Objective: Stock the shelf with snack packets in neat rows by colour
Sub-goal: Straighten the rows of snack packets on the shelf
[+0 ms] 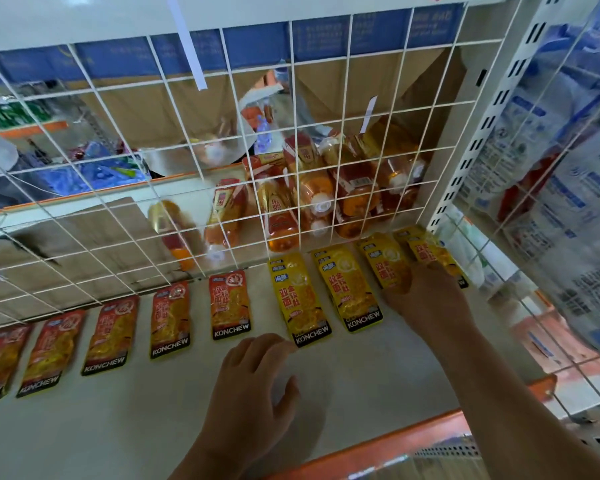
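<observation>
Yellow packets [388, 265], flat on the shelf [118, 427] at the right end of the row below the wire grid [291, 64], long axes pointing away from it, are covered by the nearer right hand [430, 299], pinch or press not discernible; the left hand [253, 382] is loosely curled, empty.

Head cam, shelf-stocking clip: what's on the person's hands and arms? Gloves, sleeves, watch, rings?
Nothing worn that shows. The left hand and the right hand are bare: no gloves, no rings visible. The left forearm and the right forearm are uncovered down to the frame edge, with no sleeve, watch, band or strap in view.
</observation>
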Action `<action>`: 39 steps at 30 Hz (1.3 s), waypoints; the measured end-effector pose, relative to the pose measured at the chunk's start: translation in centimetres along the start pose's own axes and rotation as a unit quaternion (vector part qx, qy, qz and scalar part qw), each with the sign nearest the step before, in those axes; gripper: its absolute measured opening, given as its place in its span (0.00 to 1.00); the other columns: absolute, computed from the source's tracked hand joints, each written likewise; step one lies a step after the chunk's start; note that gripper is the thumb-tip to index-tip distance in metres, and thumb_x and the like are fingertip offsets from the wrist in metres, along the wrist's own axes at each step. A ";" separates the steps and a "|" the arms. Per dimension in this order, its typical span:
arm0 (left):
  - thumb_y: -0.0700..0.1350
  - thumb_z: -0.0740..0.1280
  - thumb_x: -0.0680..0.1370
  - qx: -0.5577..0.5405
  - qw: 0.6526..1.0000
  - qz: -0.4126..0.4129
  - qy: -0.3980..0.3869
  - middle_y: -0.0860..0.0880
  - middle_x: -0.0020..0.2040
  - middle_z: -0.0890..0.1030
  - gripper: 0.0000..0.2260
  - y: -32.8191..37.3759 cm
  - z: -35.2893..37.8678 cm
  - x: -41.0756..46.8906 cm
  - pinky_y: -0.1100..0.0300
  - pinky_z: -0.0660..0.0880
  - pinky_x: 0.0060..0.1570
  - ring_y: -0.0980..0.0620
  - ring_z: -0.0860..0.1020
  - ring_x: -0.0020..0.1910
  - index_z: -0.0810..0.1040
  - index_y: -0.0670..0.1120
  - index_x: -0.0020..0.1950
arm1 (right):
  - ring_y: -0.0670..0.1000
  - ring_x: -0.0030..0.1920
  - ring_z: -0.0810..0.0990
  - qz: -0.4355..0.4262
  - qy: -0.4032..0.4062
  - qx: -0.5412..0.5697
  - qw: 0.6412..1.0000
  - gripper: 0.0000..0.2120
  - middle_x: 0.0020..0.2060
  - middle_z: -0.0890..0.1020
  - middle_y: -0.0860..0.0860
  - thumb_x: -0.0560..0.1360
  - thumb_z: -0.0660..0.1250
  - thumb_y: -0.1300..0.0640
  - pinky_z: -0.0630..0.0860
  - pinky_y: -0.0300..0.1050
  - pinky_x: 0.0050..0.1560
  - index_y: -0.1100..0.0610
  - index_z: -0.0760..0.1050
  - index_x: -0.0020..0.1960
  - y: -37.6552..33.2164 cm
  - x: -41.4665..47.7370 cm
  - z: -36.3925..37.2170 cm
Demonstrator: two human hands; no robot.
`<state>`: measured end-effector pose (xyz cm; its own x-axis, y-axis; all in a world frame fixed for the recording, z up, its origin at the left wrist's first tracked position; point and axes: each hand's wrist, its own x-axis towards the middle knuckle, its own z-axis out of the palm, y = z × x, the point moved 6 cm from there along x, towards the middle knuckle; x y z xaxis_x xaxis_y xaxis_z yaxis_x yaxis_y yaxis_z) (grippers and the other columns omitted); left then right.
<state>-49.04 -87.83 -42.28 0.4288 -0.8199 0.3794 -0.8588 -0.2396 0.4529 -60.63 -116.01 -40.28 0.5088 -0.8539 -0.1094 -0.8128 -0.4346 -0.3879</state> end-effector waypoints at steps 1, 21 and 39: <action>0.49 0.68 0.74 0.000 1.000 0.000 0.001 0.53 0.60 0.78 0.17 0.0 0.0 0.0 0.53 0.75 0.58 0.50 0.78 0.58 0.79 0.50 0.62 | 0.61 0.59 0.77 -0.001 0.000 0.002 1.000 0.33 0.61 0.76 0.59 0.71 0.72 0.39 0.74 0.51 0.54 0.57 0.73 0.68 0.0 -0.1 0.0; 0.54 0.65 0.72 0.044 0.990 -0.124 0.058 0.52 0.62 0.79 0.21 0.0 -2.1 -0.1 0.54 0.70 0.62 0.50 0.74 0.61 0.79 0.51 0.64 | 0.53 0.46 0.75 -0.119 0.000 0.027 0.993 0.19 0.49 0.75 0.51 0.76 0.65 0.40 0.70 0.46 0.42 0.54 0.77 0.57 -3.6 -2.0 -1.9; 0.55 0.67 0.76 0.140 0.948 -0.132 0.252 0.49 0.65 0.77 0.22 -0.2 -27.4 -10.8 0.48 0.72 0.64 0.48 0.72 0.63 0.78 0.48 0.68 | 0.51 0.64 0.74 -0.394 -0.007 0.106 0.913 0.23 0.62 0.76 0.49 0.77 0.67 0.45 0.71 0.47 0.60 0.50 0.73 0.70 -26.3 -24.5 -3.5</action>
<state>-45.77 -64.64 -24.34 0.6582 -0.3758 0.6524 -0.7133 -0.5886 0.3805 -52.77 -84.67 -24.18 0.9165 -0.2962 0.2689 -0.1212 -0.8462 -0.5190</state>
